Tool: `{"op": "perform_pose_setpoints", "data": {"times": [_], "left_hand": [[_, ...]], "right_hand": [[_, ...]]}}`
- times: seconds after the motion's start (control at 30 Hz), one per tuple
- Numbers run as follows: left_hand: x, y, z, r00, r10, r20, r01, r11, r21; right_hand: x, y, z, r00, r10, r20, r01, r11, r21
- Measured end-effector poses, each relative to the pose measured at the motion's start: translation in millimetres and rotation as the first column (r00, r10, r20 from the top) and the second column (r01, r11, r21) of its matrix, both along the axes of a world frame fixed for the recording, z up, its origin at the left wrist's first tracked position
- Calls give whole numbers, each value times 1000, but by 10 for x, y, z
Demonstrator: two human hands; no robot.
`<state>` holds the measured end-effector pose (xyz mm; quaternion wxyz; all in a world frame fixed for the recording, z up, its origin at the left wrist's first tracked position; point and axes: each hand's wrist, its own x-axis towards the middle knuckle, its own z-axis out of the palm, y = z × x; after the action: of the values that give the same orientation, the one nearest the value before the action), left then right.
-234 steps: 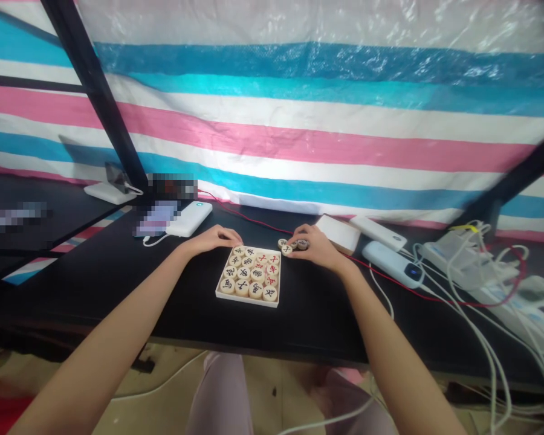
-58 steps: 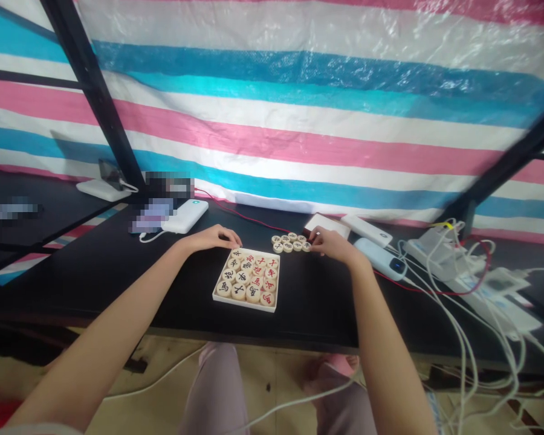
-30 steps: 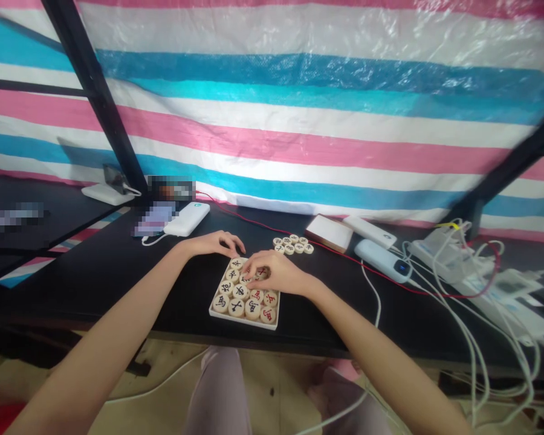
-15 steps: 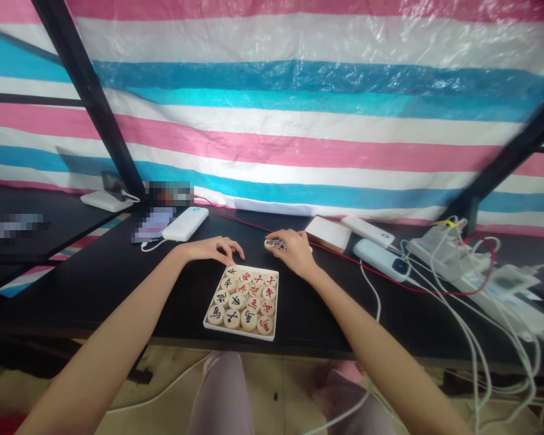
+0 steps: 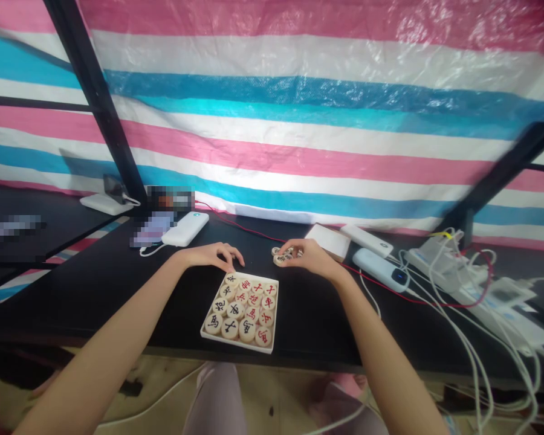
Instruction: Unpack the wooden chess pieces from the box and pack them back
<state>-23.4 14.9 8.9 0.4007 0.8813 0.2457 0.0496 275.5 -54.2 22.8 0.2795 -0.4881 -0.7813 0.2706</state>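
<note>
A shallow white box [image 5: 273, 335] lies near the table's front edge, filled with rows of round Chinese chess pieces [image 5: 229, 327] bearing black or red characters. Just behind its far left corner rests my left hand [image 5: 217, 256], fingers curved and apart, thumb tip at the box's rim; I see nothing held in it. Farther back and to the right, my right hand [image 5: 312, 257] has its fingers closed around a Chinese chess piece [image 5: 280, 260] at a small cluster of loose pieces. The palm and fingers partly cover that cluster, so how many pieces it grips is unclear.
A white box lid or tray [image 5: 329, 241] sits behind my right hand. Power banks [image 5: 381, 269] and a cable-laden power strip [image 5: 471, 296] occupy the right side. On the left are a white power bank [image 5: 185, 228] and a phone [image 5: 153, 228]. A red cable [image 5: 240, 225] crosses the back.
My right hand has shifted slightly right and turned, uncovering more of the loose pieces. My left hand stays by the box corner. The camera view has tilted a little.
</note>
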Motion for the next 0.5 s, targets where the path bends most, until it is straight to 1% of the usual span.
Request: {"op": "perform_pose_setpoints", "data": {"times": [0.1, 0.2, 0.33, 0.5], "left_hand": [[-1, 1, 0, 1000, 3, -2, -3, 1000, -3], [-2, 7, -1, 1000, -8, 5, 8, 1000, -9], [2, 5, 7, 1000, -16, 15, 16, 1000, -17], [4, 4, -3, 1000, 8, 22, -7, 999, -41]], "right_hand": [[29, 12, -23, 998, -2, 66, 4, 1000, -23], [7, 30, -87, 993, 47, 108, -46, 999, -16], [-24, 35, -132, 987, 111, 114, -113, 994, 5], [-23, 15, -120, 990, 110, 85, -113, 993, 21]]}}
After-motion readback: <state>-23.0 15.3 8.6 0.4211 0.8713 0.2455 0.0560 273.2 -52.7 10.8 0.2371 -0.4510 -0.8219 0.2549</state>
